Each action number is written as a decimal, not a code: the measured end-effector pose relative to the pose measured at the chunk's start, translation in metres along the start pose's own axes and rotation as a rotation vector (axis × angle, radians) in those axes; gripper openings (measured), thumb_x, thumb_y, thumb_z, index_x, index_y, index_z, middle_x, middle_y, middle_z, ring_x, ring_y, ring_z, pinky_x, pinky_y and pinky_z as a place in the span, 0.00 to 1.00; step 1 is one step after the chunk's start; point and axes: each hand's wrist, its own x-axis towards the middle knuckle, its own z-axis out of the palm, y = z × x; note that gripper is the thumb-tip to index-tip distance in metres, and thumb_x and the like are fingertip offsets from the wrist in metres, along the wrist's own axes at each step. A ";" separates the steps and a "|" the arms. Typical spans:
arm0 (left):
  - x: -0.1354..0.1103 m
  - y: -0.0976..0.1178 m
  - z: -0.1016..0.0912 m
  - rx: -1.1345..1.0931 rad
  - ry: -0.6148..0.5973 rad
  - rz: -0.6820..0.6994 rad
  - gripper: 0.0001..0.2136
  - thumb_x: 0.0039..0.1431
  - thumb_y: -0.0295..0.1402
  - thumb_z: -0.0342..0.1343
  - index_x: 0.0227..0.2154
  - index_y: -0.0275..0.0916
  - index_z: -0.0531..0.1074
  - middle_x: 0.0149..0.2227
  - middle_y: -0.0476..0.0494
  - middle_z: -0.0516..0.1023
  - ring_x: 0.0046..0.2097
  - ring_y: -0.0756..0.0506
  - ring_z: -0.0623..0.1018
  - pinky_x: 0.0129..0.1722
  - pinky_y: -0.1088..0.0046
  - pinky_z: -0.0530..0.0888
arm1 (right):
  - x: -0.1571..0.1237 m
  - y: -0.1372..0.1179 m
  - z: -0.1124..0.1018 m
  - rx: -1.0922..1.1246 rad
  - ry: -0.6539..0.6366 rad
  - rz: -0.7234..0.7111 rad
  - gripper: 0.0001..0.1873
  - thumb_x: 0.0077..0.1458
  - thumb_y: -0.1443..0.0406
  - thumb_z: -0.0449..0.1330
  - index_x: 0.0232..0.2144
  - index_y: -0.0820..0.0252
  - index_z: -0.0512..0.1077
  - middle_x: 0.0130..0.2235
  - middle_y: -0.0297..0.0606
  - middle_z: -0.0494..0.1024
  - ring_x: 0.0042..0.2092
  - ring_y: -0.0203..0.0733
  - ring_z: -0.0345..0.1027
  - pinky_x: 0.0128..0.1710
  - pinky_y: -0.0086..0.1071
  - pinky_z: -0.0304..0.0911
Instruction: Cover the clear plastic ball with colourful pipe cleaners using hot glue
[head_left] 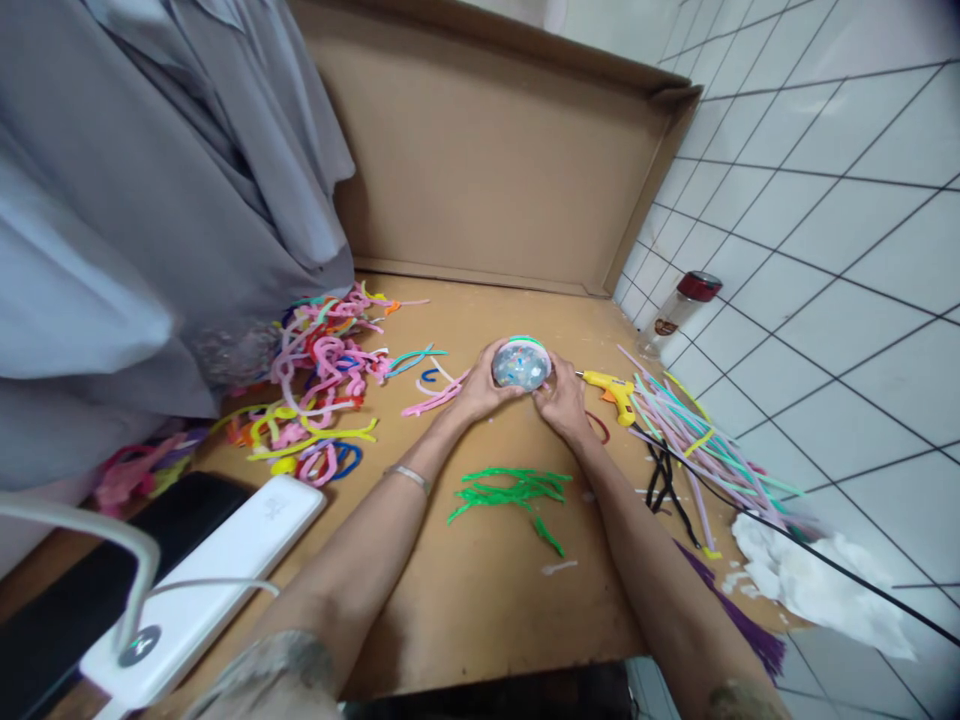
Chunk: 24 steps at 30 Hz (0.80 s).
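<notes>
Between both hands, above the middle of the table, I hold a clear round ball [520, 366] with bluish, speckled contents. A green and a white band run along its top edge. My left hand [484, 386] is closed around its left side, and my right hand [562, 397] grips its right side. A yellow glue gun [613, 394] lies just right of my right hand. Nearer to me, between my forearms, rests a loose bunch of green pipe cleaners [510, 487]. Some pink strips [435, 398] lie left of my left hand.
A tangled heap of coloured pipe cleaners [330, 370] covers the left side. At right are long straight pipe cleaners [690, 440], a black cord, white wadding [817, 575] and a red-lidded jar [682, 305]. A white power bank [217, 570] lies front left. Cardboard [502, 150] stands behind.
</notes>
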 end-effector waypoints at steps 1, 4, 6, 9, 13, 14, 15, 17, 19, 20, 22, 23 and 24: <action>0.000 -0.001 0.001 -0.005 0.000 0.005 0.45 0.39 0.41 0.71 0.61 0.42 0.58 0.60 0.34 0.66 0.61 0.34 0.68 0.61 0.51 0.66 | 0.000 0.000 0.000 -0.007 0.002 -0.003 0.38 0.49 0.65 0.55 0.63 0.60 0.55 0.58 0.49 0.69 0.58 0.53 0.61 0.54 0.46 0.58; 0.001 -0.002 0.002 -0.008 0.002 0.013 0.45 0.39 0.41 0.71 0.61 0.42 0.58 0.61 0.33 0.65 0.61 0.34 0.68 0.61 0.51 0.66 | 0.000 0.000 0.001 -0.013 0.006 0.002 0.37 0.49 0.65 0.55 0.62 0.60 0.56 0.58 0.50 0.69 0.58 0.53 0.61 0.55 0.46 0.58; 0.001 -0.002 0.002 -0.001 0.000 0.016 0.45 0.39 0.42 0.71 0.61 0.42 0.58 0.61 0.33 0.65 0.62 0.34 0.68 0.61 0.51 0.65 | 0.000 0.000 0.000 -0.001 0.008 0.007 0.36 0.49 0.65 0.56 0.62 0.60 0.56 0.58 0.50 0.69 0.59 0.53 0.61 0.55 0.46 0.58; 0.000 -0.001 0.000 0.026 -0.006 0.016 0.46 0.39 0.43 0.71 0.62 0.42 0.56 0.62 0.33 0.64 0.62 0.34 0.67 0.62 0.51 0.65 | 0.000 -0.002 0.000 0.009 0.012 0.015 0.36 0.50 0.65 0.56 0.61 0.60 0.56 0.59 0.51 0.68 0.59 0.53 0.61 0.56 0.47 0.57; -0.001 0.002 -0.002 0.063 0.010 0.010 0.49 0.38 0.43 0.72 0.64 0.44 0.55 0.63 0.33 0.62 0.63 0.33 0.66 0.62 0.50 0.64 | 0.000 -0.001 0.000 0.000 0.021 0.011 0.37 0.50 0.64 0.57 0.63 0.60 0.54 0.59 0.52 0.68 0.59 0.54 0.62 0.55 0.47 0.58; -0.001 0.003 -0.001 0.068 0.012 0.013 0.49 0.38 0.43 0.72 0.64 0.44 0.55 0.63 0.33 0.62 0.63 0.33 0.66 0.63 0.50 0.64 | 0.001 -0.001 0.001 -0.002 0.025 0.007 0.38 0.50 0.65 0.57 0.63 0.60 0.54 0.59 0.52 0.68 0.58 0.54 0.62 0.55 0.47 0.58; -0.001 0.003 -0.001 0.070 0.013 0.017 0.48 0.38 0.43 0.71 0.64 0.44 0.55 0.63 0.33 0.61 0.63 0.33 0.65 0.63 0.50 0.63 | 0.001 0.000 0.001 -0.002 0.027 0.004 0.38 0.50 0.65 0.57 0.63 0.60 0.54 0.59 0.51 0.68 0.58 0.54 0.63 0.55 0.47 0.58; -0.001 0.002 -0.001 0.073 0.016 0.024 0.48 0.38 0.43 0.72 0.63 0.44 0.55 0.63 0.32 0.61 0.64 0.33 0.65 0.63 0.49 0.63 | 0.001 0.001 0.001 0.000 0.025 0.005 0.38 0.49 0.65 0.57 0.63 0.60 0.54 0.58 0.51 0.68 0.56 0.54 0.64 0.54 0.47 0.59; 0.000 0.002 0.000 0.076 0.017 0.024 0.48 0.38 0.42 0.71 0.63 0.44 0.55 0.63 0.32 0.61 0.64 0.33 0.65 0.63 0.50 0.63 | 0.001 0.001 0.002 0.001 0.017 0.012 0.38 0.50 0.65 0.56 0.63 0.60 0.54 0.58 0.51 0.69 0.55 0.54 0.65 0.54 0.47 0.59; 0.000 0.001 0.000 0.078 0.017 0.024 0.48 0.38 0.42 0.71 0.63 0.43 0.56 0.63 0.32 0.61 0.64 0.33 0.65 0.63 0.50 0.63 | 0.001 0.001 0.002 -0.001 0.014 0.015 0.37 0.50 0.64 0.56 0.63 0.60 0.55 0.58 0.51 0.69 0.56 0.54 0.65 0.54 0.47 0.59; 0.001 0.000 0.000 0.079 0.019 0.022 0.47 0.39 0.42 0.71 0.63 0.43 0.56 0.63 0.32 0.61 0.64 0.33 0.65 0.63 0.50 0.63 | 0.001 0.001 0.001 -0.007 0.014 0.018 0.38 0.50 0.64 0.56 0.63 0.61 0.54 0.58 0.52 0.69 0.56 0.54 0.64 0.54 0.47 0.58; 0.001 0.000 0.000 0.078 0.021 0.022 0.47 0.39 0.42 0.71 0.63 0.43 0.56 0.63 0.32 0.61 0.63 0.34 0.65 0.63 0.50 0.63 | 0.001 0.001 0.001 -0.011 0.015 0.016 0.38 0.50 0.64 0.56 0.63 0.61 0.54 0.58 0.52 0.69 0.56 0.54 0.64 0.54 0.47 0.59; 0.001 0.000 0.000 0.077 0.024 0.021 0.47 0.39 0.42 0.71 0.63 0.43 0.56 0.63 0.32 0.61 0.63 0.34 0.65 0.63 0.51 0.63 | 0.001 0.000 0.001 -0.017 0.015 0.015 0.38 0.50 0.64 0.56 0.63 0.62 0.54 0.58 0.52 0.68 0.56 0.54 0.64 0.54 0.47 0.59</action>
